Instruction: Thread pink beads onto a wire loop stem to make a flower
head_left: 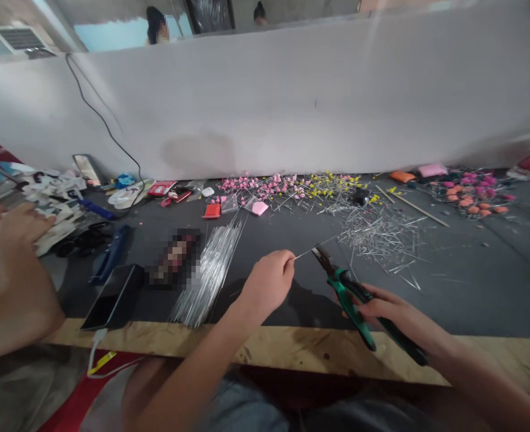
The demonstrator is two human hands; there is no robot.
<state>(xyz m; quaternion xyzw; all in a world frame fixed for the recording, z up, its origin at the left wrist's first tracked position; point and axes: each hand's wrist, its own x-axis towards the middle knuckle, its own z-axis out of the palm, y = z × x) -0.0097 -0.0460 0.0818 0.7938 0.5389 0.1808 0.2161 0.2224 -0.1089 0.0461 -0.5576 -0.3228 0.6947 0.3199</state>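
Observation:
My left hand (271,279) is closed around one end of a thin metal wire (304,254), which points up and to the right. In my right hand (384,309) are green-and-black pliers (343,294), their jaws at the wire a short way from my left fingers. Left of my left hand lies a bundle of long straight wires (213,270). Beyond the pliers is a loose heap of short wire pieces (382,234).
Pink-headed stems (265,186), yellow-headed ones (337,182) and orange ones (476,198) lie along the grey panel (292,102). A phone (114,297) with a white cable rests near the wooden edge (292,351). Another person's hands (19,225) are at the far left.

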